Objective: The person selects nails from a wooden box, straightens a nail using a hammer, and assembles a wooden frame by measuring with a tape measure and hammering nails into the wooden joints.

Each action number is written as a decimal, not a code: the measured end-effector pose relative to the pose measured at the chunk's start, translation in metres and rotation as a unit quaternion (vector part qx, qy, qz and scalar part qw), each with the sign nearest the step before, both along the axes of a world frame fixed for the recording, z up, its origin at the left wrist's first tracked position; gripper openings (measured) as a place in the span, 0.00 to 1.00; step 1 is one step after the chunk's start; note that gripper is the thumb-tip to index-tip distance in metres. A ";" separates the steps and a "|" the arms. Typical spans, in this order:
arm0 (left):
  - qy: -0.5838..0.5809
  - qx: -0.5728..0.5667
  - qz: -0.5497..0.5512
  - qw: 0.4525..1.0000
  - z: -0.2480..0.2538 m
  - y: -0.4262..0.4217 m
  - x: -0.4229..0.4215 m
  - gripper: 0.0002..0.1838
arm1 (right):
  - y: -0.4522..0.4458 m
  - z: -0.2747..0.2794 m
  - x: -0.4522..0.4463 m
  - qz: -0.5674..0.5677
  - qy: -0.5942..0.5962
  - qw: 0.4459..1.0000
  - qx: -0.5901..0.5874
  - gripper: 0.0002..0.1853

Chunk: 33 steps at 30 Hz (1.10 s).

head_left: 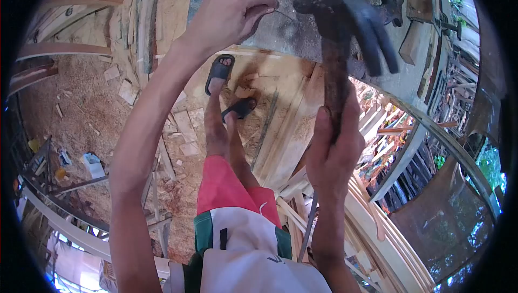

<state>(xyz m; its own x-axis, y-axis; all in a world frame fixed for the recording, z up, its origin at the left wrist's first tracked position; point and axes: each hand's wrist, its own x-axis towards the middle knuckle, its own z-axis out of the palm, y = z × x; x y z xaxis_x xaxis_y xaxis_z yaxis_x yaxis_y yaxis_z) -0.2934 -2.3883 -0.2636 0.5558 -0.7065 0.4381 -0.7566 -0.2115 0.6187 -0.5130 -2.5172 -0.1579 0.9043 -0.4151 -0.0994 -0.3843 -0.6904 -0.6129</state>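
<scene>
Gripping a claw hammer (335, 61) in the right hand (337, 145), left hand (234, 10) curled over the worktop (294, 37), contents unclear.

the hammer (335, 50) is near-black and dark brown, the counter (297, 38) mottled grey. the shorts (222, 186) are pinkish red, the shirt (243, 278) white with dark green panels, the sandals (222, 71) black, the floor (89, 112) brownish tan.

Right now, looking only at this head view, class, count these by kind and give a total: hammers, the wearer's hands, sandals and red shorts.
Hammer: 1
Hands: 2 (left hand, right hand)
Dark sandals: 2
Red shorts: 1 pair
Total: 6
</scene>
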 end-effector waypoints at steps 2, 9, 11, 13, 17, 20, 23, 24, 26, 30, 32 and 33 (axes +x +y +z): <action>-0.004 -0.002 0.002 1.000 -0.001 -0.001 0.000 0.03 | -0.003 -0.006 0.000 0.012 0.050 0.999 -0.017 0.29; -0.026 -0.047 -0.012 0.999 -0.019 -0.003 0.003 0.03 | 0.000 0.016 -0.001 -0.047 0.006 0.999 0.010 0.27; -0.027 -0.051 -0.007 0.998 -0.018 -0.003 0.004 0.03 | 0.002 0.012 0.001 -0.022 -0.017 0.999 0.023 0.27; -0.029 -0.045 -0.009 0.999 -0.014 -0.003 0.005 0.03 | 0.001 -0.002 0.009 -0.020 0.139 0.990 0.022 0.27; -0.018 -0.048 -0.002 0.999 -0.012 -0.002 0.001 0.03 | -0.001 0.006 0.008 -0.021 0.067 0.997 0.026 0.27; -0.032 -0.054 -0.012 0.998 -0.020 -0.002 0.000 0.03 | 0.000 0.016 -0.003 -0.028 -0.002 0.999 0.022 0.28; -0.026 -0.023 0.003 0.999 -0.008 -0.002 0.001 0.03 | 0.002 -0.002 0.001 -0.007 0.013 1.000 -0.009 0.28; -0.029 -0.031 -0.005 0.999 -0.008 -0.003 0.002 0.03 | 0.000 -0.013 0.006 -0.005 0.076 0.997 -0.006 0.28; -0.039 -0.041 -0.015 0.998 -0.009 -0.005 0.007 0.03 | -0.002 -0.003 0.007 -0.024 0.090 0.996 -0.004 0.27; -0.034 -0.045 -0.002 0.998 -0.014 -0.003 0.005 0.02 | 0.000 0.003 0.002 -0.010 0.008 1.000 -0.006 0.27; -0.033 -0.054 -0.002 0.998 -0.024 -0.002 0.002 0.02 | 0.004 0.001 0.003 -0.004 0.008 1.000 -0.017 0.27; -0.040 -0.060 0.006 0.997 -0.023 -0.002 0.003 0.03 | 0.006 0.000 0.003 -0.001 0.007 1.000 -0.023 0.27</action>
<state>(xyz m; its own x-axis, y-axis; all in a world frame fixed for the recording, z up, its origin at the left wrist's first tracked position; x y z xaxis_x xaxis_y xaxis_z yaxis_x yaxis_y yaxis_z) -0.2909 -2.3904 -0.2870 0.5242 -0.6396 0.5623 -0.8019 -0.1485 0.5787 -0.5099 -2.5108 -0.1576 0.9018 -0.4221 -0.0932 -0.3949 -0.7167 -0.5749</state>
